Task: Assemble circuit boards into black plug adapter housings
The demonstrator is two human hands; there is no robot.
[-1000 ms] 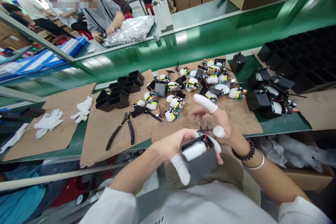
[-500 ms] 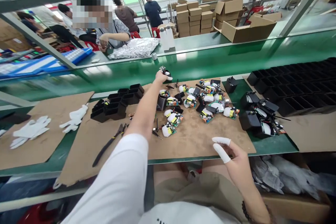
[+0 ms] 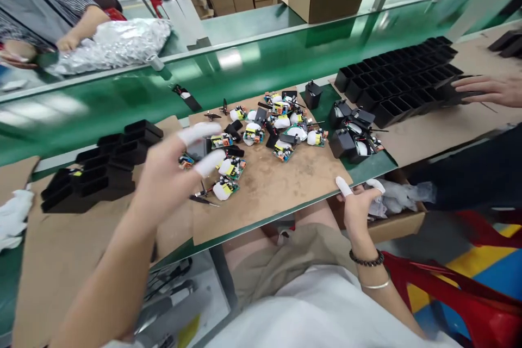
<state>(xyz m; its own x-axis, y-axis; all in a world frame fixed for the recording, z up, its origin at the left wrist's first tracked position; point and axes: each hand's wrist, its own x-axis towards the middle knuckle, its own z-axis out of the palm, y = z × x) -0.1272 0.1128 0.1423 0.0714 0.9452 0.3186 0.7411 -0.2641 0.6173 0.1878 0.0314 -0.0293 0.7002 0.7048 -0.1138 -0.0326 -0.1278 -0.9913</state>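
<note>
My left hand (image 3: 169,174) is over the left part of the cardboard, thumb and forefinger apart with white finger cots on them, holding nothing. Just beyond those fingertips lie several circuit boards (image 3: 230,166) with white blobs and yellow parts, and a dark casing is partly hidden behind the hand. A black part with small wires (image 3: 186,98) rests on the green conveyor belt (image 3: 244,60). My right hand (image 3: 359,204), also in white finger cots, hovers at the table's front edge, fingers apart and nothing in them.
Black empty cases stand at left (image 3: 101,174) and in rows at right (image 3: 391,87). Filled black cases (image 3: 345,141) sit right of the cardboard (image 3: 277,196). Another person's hand (image 3: 489,89) reaches in at right. A person across the belt touches a silvery bag (image 3: 122,43).
My left hand has let go of the black part on the belt and drawn back toward me. The view has swung right, and another person's hand has come in at right.
</note>
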